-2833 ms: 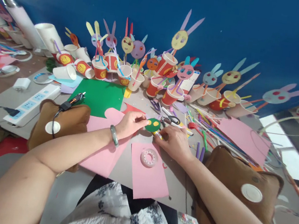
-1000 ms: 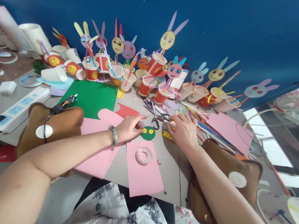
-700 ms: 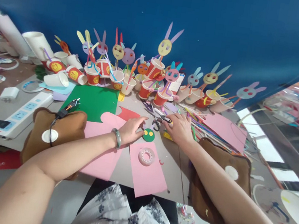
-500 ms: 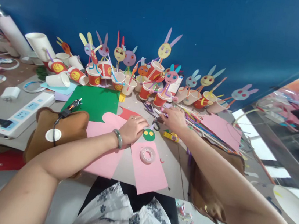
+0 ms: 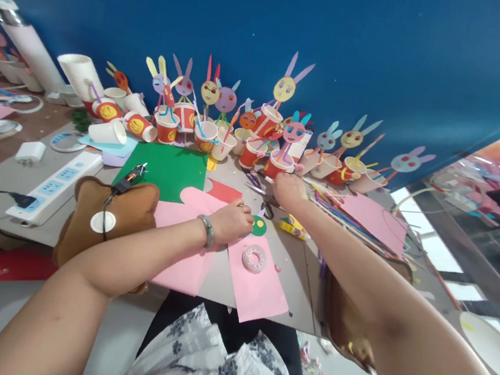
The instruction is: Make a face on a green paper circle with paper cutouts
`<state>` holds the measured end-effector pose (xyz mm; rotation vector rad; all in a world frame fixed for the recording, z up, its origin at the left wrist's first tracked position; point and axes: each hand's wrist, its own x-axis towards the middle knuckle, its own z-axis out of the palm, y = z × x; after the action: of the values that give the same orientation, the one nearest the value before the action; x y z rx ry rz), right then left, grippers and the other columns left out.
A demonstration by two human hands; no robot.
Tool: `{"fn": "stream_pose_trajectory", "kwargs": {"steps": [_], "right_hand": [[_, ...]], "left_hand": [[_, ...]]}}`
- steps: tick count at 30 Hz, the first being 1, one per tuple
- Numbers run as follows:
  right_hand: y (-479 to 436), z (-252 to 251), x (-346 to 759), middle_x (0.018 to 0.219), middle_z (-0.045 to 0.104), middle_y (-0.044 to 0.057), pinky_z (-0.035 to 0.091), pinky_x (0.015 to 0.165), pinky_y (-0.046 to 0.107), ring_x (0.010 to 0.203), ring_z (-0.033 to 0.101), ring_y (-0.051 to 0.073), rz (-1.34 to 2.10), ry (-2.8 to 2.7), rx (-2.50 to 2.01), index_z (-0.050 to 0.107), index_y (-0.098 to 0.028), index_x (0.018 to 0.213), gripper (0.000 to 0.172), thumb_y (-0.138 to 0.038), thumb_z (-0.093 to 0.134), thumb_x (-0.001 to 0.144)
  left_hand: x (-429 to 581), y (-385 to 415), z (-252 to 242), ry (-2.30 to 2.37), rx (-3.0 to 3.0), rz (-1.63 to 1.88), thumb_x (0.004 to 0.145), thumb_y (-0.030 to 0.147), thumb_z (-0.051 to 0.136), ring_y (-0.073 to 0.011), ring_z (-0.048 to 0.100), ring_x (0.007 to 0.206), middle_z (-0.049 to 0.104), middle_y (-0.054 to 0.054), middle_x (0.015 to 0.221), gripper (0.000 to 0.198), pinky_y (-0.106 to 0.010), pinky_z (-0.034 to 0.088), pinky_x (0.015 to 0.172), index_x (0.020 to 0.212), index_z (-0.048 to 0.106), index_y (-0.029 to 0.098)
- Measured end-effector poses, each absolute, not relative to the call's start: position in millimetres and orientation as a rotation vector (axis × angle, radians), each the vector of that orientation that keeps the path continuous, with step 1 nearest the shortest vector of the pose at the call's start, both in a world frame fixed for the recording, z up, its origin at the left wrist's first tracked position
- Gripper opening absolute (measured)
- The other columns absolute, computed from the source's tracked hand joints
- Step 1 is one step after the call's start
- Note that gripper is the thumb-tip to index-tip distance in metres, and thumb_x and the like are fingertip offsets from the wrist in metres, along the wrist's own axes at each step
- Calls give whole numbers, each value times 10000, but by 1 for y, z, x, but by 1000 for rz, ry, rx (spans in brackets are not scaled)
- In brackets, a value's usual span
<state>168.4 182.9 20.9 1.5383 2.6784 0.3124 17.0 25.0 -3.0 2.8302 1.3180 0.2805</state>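
My left hand (image 5: 234,221), a bracelet at its wrist, rests with curled fingers at the left edge of a small green paper face (image 5: 259,226). Its fingertips cover part of the face, and one yellow eye shows. Farther back, my right hand (image 5: 290,192) reaches down right in front of a red paper cup (image 5: 278,165); its fingers are mostly hidden and blurred. Scissors (image 5: 266,210) lie between the hands. A yellow glue stick (image 5: 293,227) lies below my right wrist. A roll of tape (image 5: 254,258) sits on a pink paper strip (image 5: 257,297).
Paper cups with rabbit-faced figures (image 5: 293,131) line the blue wall. Green paper (image 5: 164,169) and pink paper (image 5: 183,265) lie at left, near a brown cushion (image 5: 134,215) and a power strip (image 5: 57,185). Coloured sticks (image 5: 329,202) and a pink sheet (image 5: 375,221) lie at right.
My right hand has moved farther back toward the cups, leaving the scissors area. My left hand now covers more of the green face's left side. The whole view has shifted slightly.
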Motion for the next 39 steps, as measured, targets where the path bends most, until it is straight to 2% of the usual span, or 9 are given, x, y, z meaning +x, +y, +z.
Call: {"fn": "stream_pose_trajectory", "kwargs": {"steps": [5, 8, 11, 14, 16, 22, 29, 33, 39], "right_hand": [[173, 33, 181, 1025, 703, 270, 433, 819, 399, 993, 634, 328, 354, 2742, 1605, 658, -36, 1046, 294, -208, 448, 934], [159, 40, 194, 995, 715, 215, 430, 774, 377, 931, 642, 301, 269, 2804, 1679, 643, -95, 1033, 282, -270, 438, 950], [138, 43, 207, 832, 718, 106, 415, 658, 322, 735, 626, 227, -30, 2913, 1785, 627, -156, 976, 239, -325, 464, 932], [113, 40, 215, 645, 632, 14, 374, 557, 275, 546, 513, 144, -859, 3047, 1775, 605, -181, 823, 229, -369, 497, 897], [99, 35, 217, 564, 543, -22, 333, 506, 263, 487, 440, 121, -1212, 3009, 1766, 604, -187, 771, 282, -437, 533, 878], [92, 9, 220, 694, 642, 13, 421, 577, 265, 595, 519, 130, -1819, 2854, 1946, 635, -180, 791, 400, -578, 609, 824], [99, 3, 220, 709, 663, 13, 445, 592, 260, 606, 552, 126, -2357, 2587, 1832, 620, -187, 779, 471, -654, 672, 768], [94, 5, 219, 687, 650, -4, 453, 572, 271, 580, 547, 126, -2437, 2553, 1693, 610, -209, 793, 397, -592, 714, 775], [94, 2, 228, 794, 710, 18, 555, 746, 354, 736, 661, 171, -2211, 2845, 1744, 693, -241, 949, 304, -514, 718, 818]], "left_hand": [[18, 23, 3, 1312, 2822, 209, 877, 113, 566, -236, 577, 989, 705, -100, 966, 134, -396, 322, 875, 834, 683, 161], [19, 22, 2, 1301, 2830, 150, 824, 103, 618, -248, 587, 1037, 698, -118, 1050, 119, -383, 335, 932, 903, 701, 135], [21, 22, 0, 1280, 2840, 122, 819, 116, 633, -260, 599, 1057, 688, -128, 1101, 134, -384, 342, 966, 931, 704, 117], [24, 24, 3, 1293, 2802, 145, 832, 58, 579, -238, 632, 982, 698, -123, 1041, 145, -374, 371, 923, 880, 700, 123], [27, 27, 8, 1315, 2757, 133, 826, 27, 551, -228, 647, 922, 703, -116, 970, 178, -366, 394, 872, 825, 695, 132], [27, 31, 23, 1295, 2657, 92, 798, 62, 543, -221, 668, 861, 709, -102, 944, 198, -336, 439, 797, 835, 717, 149], [18, 36, 10, 1243, 2544, 344, 794, 73, 535, -229, 673, 940, 728, -100, 980, 229, -306, 474, 798, 907, 719, 151], [17, 35, 2, 1262, 2385, 555, 842, 98, 533, -212, 672, 914, 730, -87, 951, 175, -305, 474, 818, 901, 690, 146], [19, 24, 2, 1353, 2271, 612, 874, 236, 622, -223, 654, 897, 707, -79, 916, 83, -335, 469, 833, 903, 625, 158]]}}
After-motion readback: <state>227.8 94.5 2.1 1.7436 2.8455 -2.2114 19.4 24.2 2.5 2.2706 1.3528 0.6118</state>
